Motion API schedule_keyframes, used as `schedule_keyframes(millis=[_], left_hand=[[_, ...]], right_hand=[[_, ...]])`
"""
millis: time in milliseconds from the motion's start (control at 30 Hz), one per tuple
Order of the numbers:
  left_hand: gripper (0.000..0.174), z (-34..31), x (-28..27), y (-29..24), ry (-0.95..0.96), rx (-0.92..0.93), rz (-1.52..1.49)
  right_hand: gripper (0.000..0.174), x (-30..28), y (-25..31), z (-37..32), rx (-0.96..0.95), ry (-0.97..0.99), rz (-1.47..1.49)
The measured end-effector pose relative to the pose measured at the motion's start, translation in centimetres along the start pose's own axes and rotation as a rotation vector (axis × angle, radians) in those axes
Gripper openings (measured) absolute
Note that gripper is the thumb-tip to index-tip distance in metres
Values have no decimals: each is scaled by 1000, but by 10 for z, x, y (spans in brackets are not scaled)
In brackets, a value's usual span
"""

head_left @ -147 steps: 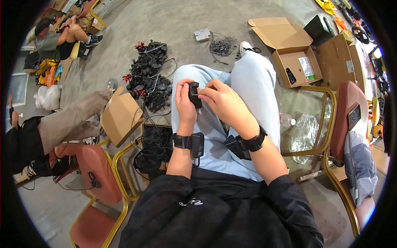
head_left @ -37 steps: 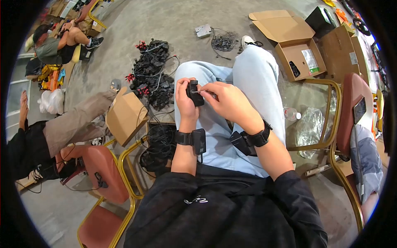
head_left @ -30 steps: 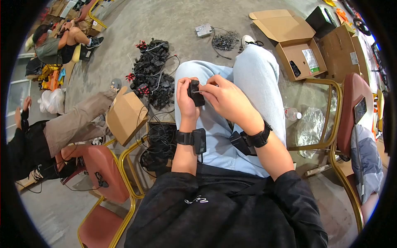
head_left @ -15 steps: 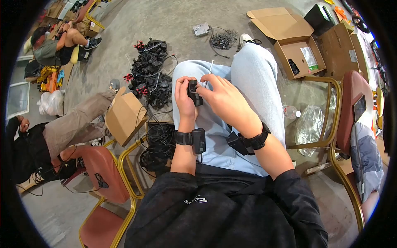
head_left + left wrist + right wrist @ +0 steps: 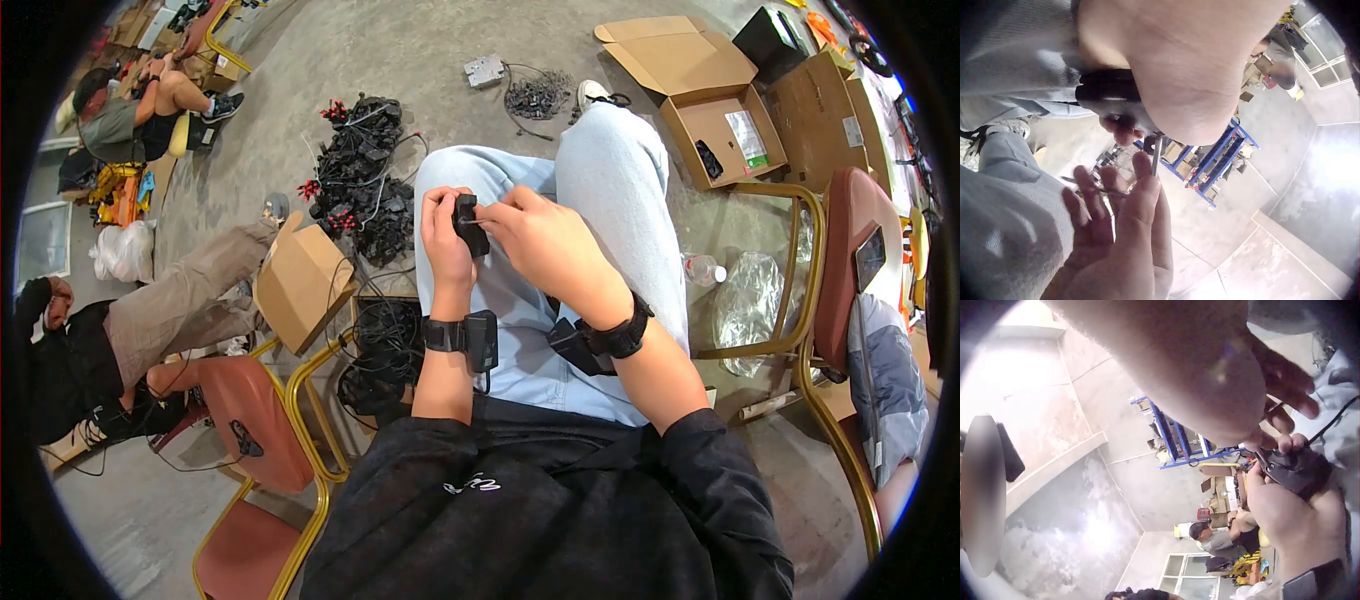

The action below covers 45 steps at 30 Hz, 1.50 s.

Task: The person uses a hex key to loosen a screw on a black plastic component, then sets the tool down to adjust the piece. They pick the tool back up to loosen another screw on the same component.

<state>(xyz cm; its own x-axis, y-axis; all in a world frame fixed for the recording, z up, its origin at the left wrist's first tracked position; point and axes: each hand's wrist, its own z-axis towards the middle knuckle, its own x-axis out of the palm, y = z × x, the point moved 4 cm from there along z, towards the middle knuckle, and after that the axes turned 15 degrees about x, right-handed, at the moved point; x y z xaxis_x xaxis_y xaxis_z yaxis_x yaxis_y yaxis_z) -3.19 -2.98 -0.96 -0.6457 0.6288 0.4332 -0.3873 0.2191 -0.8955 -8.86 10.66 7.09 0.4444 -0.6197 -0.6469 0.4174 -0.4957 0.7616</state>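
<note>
Far left: a seated person point(image 5: 90, 330) in a dark top and khaki trousers, legs stretched over the concrete floor point(image 5: 420, 50). Next, a red chair point(image 5: 245, 410) with a gold frame, then a small cardboard box point(image 5: 300, 275) tipped on its side. Behind it, a pile of black cables point(image 5: 365, 185) with red ends lies on the floor.

Centre: the wearer sits with knees up in light blue jeans point(image 5: 610, 170). The left hand point(image 5: 445, 235) is over the left thigh, fingers and thumb curled round a small black part point(image 5: 468, 222) held upright. A black wrist strap point(image 5: 440, 335) sits below it.

The black part is between the two hands, above the lap, touching both. The left wrist view shows a thin metal rod point(image 5: 1156, 156) with its tip against the underside of the part.

The right hand point(image 5: 535, 240) is just right of the part. Thumb and forefinger are pressed together, pinching the rod; the other fingers are loosely curled behind. Rod hard to see in the head view.

Right: an open cardboard box point(image 5: 715, 110) on the floor past the right knee, with a leaflet and a small dark item inside. Nearer, a water bottle point(image 5: 703, 268) lies beside a clear plastic bag point(image 5: 745, 310). Far right, a second red chair point(image 5: 850, 250) has a grey cloth point(image 5: 880, 390) on it.
</note>
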Motion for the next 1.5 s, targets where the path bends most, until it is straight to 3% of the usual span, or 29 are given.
schedule_keyframes(millis=[33,100,133,533,633,700,833,900,1200,1333,1400,1433,1500], left_hand=[[11,-1,2,-3,21,-8,-18],[11,-3,6,-7,42,-17,-38],[11,-3,7,-8,28,-6,-12],[11,0,0,-1,-30,4,11],[12,-1,4,-6,-13,-12,-20],[12,-2,5,-8,8,-27,-50],[15,0,2,-6,-3,-40,-162],[14,0,1,-5,-27,-48,-132],[12,0,2,-3,-29,-7,-22],[12,-2,4,-6,-5,-9,-57],[12,0,3,-5,10,-30,-108],[12,0,3,-5,11,-30,-109],[12,0,2,-5,-21,-39,-151]], right_hand=[[10,-1,0,1,0,-1,0],[14,6,-9,5,245,249,92],[14,6,-9,5,245,248,91],[11,-1,3,3,-121,-39,158],[14,-2,2,4,3,37,207],[15,8,-9,6,370,370,272],[16,5,-5,6,311,321,245],[16,3,-5,5,107,148,232],[15,2,1,4,-91,-31,122],[15,3,-3,7,98,102,220],[16,0,-3,8,348,298,244],[16,2,-5,7,348,298,243],[17,1,-4,7,175,181,297]])
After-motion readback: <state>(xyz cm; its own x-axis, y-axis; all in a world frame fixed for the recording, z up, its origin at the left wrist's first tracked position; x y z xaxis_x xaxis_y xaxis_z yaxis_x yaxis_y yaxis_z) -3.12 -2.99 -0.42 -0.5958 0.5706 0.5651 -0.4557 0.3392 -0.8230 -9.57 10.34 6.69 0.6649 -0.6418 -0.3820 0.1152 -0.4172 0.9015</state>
